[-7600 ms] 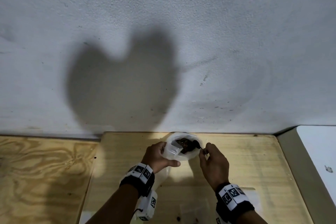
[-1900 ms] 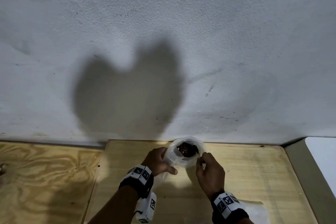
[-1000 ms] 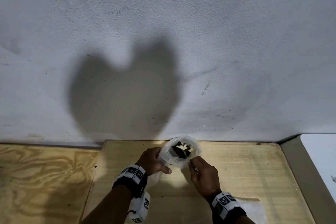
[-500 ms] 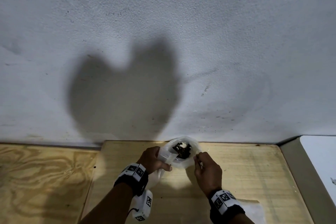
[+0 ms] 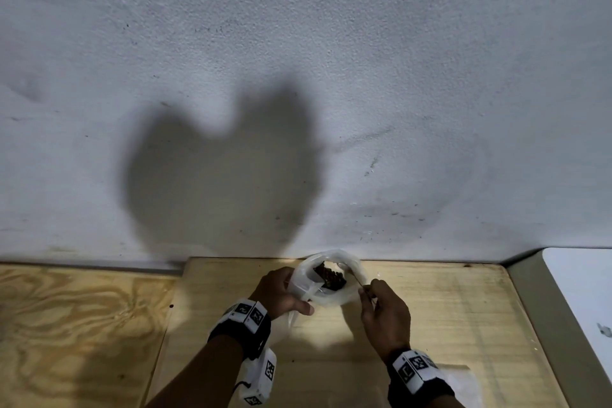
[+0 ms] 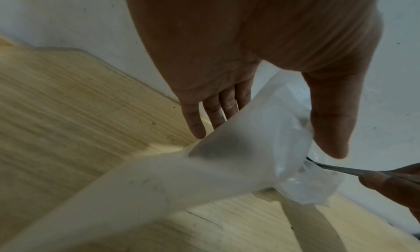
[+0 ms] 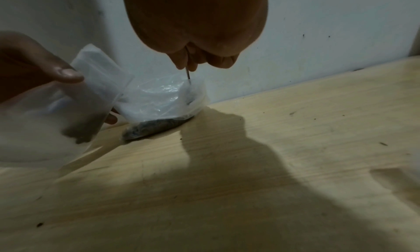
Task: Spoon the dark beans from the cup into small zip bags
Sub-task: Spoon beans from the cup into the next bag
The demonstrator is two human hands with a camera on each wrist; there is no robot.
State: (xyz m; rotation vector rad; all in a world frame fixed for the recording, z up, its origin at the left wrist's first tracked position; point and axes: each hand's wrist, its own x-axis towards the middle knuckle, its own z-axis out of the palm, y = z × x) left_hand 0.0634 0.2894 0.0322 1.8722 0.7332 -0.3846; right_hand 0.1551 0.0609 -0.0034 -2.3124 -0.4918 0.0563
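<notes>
A clear plastic bag (image 5: 351, 267) stands open-mouthed on the wooden table against the wall, with dark beans (image 5: 328, 275) in its bottom (image 7: 156, 125). My right hand (image 5: 367, 291) pinches the thin metal spoon handle (image 7: 188, 75), whose bowl end is down inside this bag. My left hand (image 5: 298, 295) holds a frosted small zip bag (image 6: 238, 148) just left of the bean bag, thumb in front and fingers behind. A few dark beans (image 7: 79, 132) show in the zip bag's bottom. The spoon bowl is hidden by plastic.
The grey wall (image 5: 331, 76) rises right behind the bean bag. A flat clear bag (image 5: 460, 381) lies on the table (image 5: 447, 325) near my right wrist. A plywood panel (image 5: 82, 325) adjoins on the left, a white surface (image 5: 583, 291) on the right. Dark crumbs dot the wood.
My right hand has shifted right and slightly up over the last second, bringing the spoon from the zip bag side into the bean bag. The left hand keeps hold of the zip bag.
</notes>
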